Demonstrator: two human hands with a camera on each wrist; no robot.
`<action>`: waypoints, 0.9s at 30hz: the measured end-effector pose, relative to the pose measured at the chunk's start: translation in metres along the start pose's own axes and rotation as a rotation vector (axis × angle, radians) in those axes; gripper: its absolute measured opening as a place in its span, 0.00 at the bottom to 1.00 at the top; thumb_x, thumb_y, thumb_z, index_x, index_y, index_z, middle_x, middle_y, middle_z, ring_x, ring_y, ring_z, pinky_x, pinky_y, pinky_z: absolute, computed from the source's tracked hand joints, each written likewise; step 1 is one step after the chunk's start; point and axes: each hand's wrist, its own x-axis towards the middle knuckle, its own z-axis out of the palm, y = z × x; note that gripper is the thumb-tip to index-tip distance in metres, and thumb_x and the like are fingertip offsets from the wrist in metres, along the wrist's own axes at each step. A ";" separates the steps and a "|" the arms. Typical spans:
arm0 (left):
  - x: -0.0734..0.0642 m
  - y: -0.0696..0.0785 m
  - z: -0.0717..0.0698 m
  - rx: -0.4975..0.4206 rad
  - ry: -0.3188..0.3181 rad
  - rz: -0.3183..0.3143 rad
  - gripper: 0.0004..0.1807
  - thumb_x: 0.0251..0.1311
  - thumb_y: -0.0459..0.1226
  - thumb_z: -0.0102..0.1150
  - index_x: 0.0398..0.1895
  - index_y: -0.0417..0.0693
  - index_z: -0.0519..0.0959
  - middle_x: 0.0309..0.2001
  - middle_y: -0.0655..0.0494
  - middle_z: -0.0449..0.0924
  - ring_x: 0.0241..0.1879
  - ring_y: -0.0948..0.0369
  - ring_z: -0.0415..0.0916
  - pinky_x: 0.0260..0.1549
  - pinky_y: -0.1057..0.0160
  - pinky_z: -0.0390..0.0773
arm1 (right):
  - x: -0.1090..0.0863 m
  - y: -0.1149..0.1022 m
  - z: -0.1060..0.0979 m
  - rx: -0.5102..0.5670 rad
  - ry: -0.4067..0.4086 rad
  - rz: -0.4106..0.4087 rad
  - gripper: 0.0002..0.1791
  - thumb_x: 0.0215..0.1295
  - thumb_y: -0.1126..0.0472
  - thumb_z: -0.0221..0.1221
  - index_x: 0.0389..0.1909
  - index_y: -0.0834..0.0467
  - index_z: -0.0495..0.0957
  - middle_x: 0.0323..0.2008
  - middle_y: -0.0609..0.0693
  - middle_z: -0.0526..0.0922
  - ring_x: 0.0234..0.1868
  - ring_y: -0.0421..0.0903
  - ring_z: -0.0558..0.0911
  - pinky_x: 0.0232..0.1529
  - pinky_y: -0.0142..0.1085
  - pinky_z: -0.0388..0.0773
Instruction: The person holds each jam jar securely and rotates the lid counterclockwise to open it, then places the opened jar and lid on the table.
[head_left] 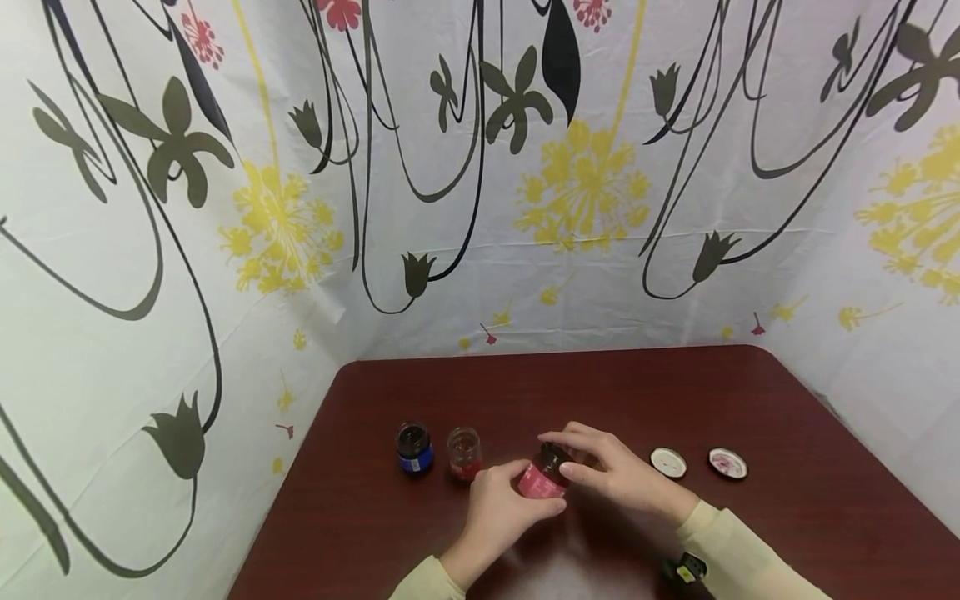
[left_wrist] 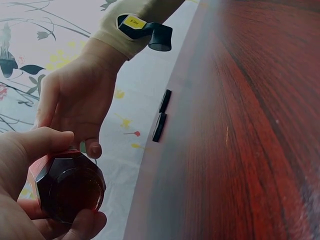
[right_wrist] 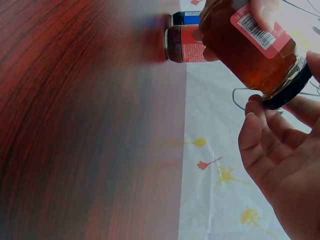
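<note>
Over the table, my left hand (head_left: pixel 498 504) grips a glass jar (right_wrist: pixel 245 42) of amber-brown contents by its body, which carries a pink-red label (head_left: pixel 538 483) with a barcode. The jar is tilted, and its faceted glass bottom (left_wrist: pixel 75 192) faces the left wrist camera. At its other end, a dark lid (right_wrist: pixel 289 90) sits on the rim. My right hand (head_left: pixel 615 467) holds this lid at its edge between thumb and fingers, as the right wrist view shows; the palm stays off it.
Left of the hands stand two lidless jars, a dark one with a blue label (head_left: pixel 415 458) and a clear one with a red label (head_left: pixel 465 467). Two loose lids, a plain white one (head_left: pixel 668 462) and a stained one (head_left: pixel 727 463), lie inner side up on the dark red table (head_left: pixel 600 383).
</note>
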 end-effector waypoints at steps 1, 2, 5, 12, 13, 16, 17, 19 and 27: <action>0.000 0.000 0.000 0.002 -0.002 0.000 0.29 0.36 0.56 0.82 0.43 0.56 0.88 0.30 0.72 0.83 0.29 0.72 0.77 0.29 0.68 0.77 | 0.000 -0.001 0.000 0.003 -0.001 0.002 0.23 0.73 0.59 0.58 0.68 0.45 0.73 0.43 0.42 0.77 0.39 0.40 0.77 0.38 0.36 0.75; 0.000 0.000 -0.001 0.002 -0.003 0.000 0.29 0.36 0.57 0.82 0.43 0.56 0.88 0.30 0.72 0.83 0.30 0.72 0.77 0.29 0.68 0.77 | 0.000 -0.001 0.000 0.007 -0.001 0.007 0.23 0.73 0.59 0.58 0.68 0.45 0.73 0.44 0.42 0.77 0.39 0.40 0.77 0.38 0.36 0.76; -0.001 0.001 -0.002 -0.003 -0.009 0.006 0.29 0.37 0.57 0.81 0.43 0.56 0.88 0.30 0.72 0.83 0.30 0.72 0.77 0.29 0.68 0.77 | 0.000 -0.003 -0.001 0.018 0.003 0.020 0.23 0.73 0.59 0.58 0.67 0.45 0.73 0.44 0.42 0.78 0.39 0.41 0.78 0.38 0.37 0.76; -0.002 0.002 -0.005 -0.024 -0.023 0.018 0.28 0.38 0.61 0.79 0.43 0.61 0.87 0.30 0.73 0.82 0.30 0.72 0.78 0.28 0.68 0.78 | 0.001 -0.007 -0.003 0.017 0.027 0.021 0.21 0.74 0.59 0.58 0.65 0.45 0.75 0.45 0.41 0.81 0.42 0.41 0.80 0.40 0.37 0.78; -0.002 0.002 -0.005 -0.028 -0.025 0.017 0.28 0.38 0.61 0.79 0.43 0.62 0.87 0.30 0.74 0.82 0.30 0.72 0.78 0.28 0.68 0.78 | 0.001 -0.008 -0.003 0.014 0.036 0.028 0.21 0.74 0.59 0.58 0.65 0.45 0.75 0.46 0.41 0.81 0.43 0.41 0.81 0.41 0.38 0.78; -0.002 0.004 -0.006 -0.036 -0.030 0.018 0.26 0.38 0.60 0.80 0.42 0.63 0.86 0.30 0.74 0.82 0.29 0.72 0.78 0.27 0.68 0.78 | 0.002 -0.009 -0.003 -0.031 0.081 0.081 0.15 0.75 0.55 0.57 0.60 0.44 0.78 0.48 0.38 0.83 0.46 0.40 0.82 0.45 0.39 0.79; -0.003 0.004 -0.006 -0.039 -0.033 0.017 0.25 0.38 0.59 0.80 0.42 0.64 0.86 0.29 0.74 0.82 0.29 0.71 0.78 0.27 0.68 0.77 | 0.003 -0.010 -0.002 -0.047 0.097 0.117 0.13 0.76 0.53 0.56 0.57 0.42 0.80 0.47 0.37 0.83 0.46 0.39 0.82 0.44 0.39 0.79; -0.003 0.005 -0.006 -0.037 -0.035 0.018 0.24 0.39 0.57 0.81 0.41 0.64 0.86 0.29 0.74 0.82 0.28 0.71 0.78 0.27 0.67 0.77 | 0.003 -0.011 -0.001 -0.096 0.130 0.203 0.09 0.75 0.47 0.56 0.49 0.38 0.82 0.43 0.33 0.84 0.43 0.36 0.83 0.43 0.37 0.79; -0.003 0.006 -0.003 -0.035 -0.042 0.010 0.24 0.39 0.56 0.81 0.41 0.60 0.87 0.28 0.73 0.81 0.27 0.72 0.77 0.25 0.68 0.76 | 0.005 -0.019 0.003 -0.173 0.156 0.401 0.11 0.66 0.33 0.58 0.36 0.32 0.83 0.31 0.30 0.83 0.31 0.33 0.80 0.34 0.34 0.76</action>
